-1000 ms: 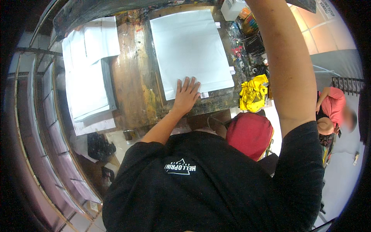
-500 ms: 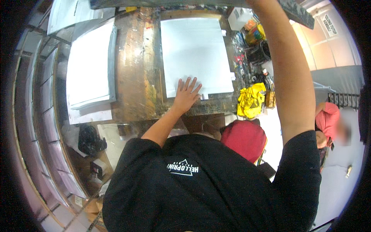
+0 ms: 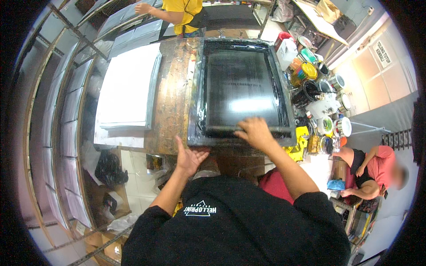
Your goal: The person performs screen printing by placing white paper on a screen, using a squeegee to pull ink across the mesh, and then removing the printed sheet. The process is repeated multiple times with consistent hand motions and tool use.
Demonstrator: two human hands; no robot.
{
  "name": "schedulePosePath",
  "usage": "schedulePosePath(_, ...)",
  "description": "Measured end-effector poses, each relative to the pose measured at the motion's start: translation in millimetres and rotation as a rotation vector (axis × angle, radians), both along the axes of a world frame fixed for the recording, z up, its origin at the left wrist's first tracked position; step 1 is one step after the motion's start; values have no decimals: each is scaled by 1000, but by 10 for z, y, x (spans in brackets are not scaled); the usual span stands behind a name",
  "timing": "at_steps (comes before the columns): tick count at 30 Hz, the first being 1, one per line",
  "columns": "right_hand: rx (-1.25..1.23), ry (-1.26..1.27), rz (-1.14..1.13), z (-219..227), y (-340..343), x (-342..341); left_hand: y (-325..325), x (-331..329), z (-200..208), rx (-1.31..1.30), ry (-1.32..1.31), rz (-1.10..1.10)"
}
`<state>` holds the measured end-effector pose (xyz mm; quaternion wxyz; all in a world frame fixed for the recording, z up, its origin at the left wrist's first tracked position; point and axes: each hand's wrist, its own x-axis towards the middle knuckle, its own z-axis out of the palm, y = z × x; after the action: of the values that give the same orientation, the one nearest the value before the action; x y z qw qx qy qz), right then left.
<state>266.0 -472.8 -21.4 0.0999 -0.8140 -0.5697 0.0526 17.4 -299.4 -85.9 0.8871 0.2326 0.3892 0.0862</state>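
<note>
A black-rimmed screen-printing frame [image 3: 286,102] lies flat on the wooden table, its dark mesh [image 3: 239,75] shiny with reflected light. Along the near inside edge of the frame runs a dark bar [image 3: 222,132] that looks like a squeegee. My right hand [image 3: 255,132] has its fingers curled over this bar, right of its middle. By the near left corner of the frame, my left hand [image 3: 190,160] is open at the table edge, thumb and fingers apart, holding nothing. The white sheet that lay there is hidden under the frame.
Left of the frame is a stack of white paper [image 3: 128,88] on the table [image 3: 171,97]. Ink tubs [image 3: 306,73] and a yellow cloth [image 3: 301,142] crowd the right side. A person in yellow [image 3: 186,15] stands beyond the table; another in pink [image 3: 379,166] sits at right. Drying racks [image 3: 66,133] stand left.
The raised frame has come down over the white sheet. My right hand has dropped from high up to the near edge; my left hand has left the sheet and moved toward me and left.
</note>
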Motion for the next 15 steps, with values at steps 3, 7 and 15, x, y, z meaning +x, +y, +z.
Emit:
schedulePosePath(3,-21,149,-15,-604,-171,-162,-52,56,-430,-158,89,52)
schedulePosePath(7,71,12,49,-1026,-192,-283,-26,123,-654,-108,125,-38)
schedulePosePath(15,116,-127,-59,-1186,1514,1606,-5,66,-447,-185,186,-99)
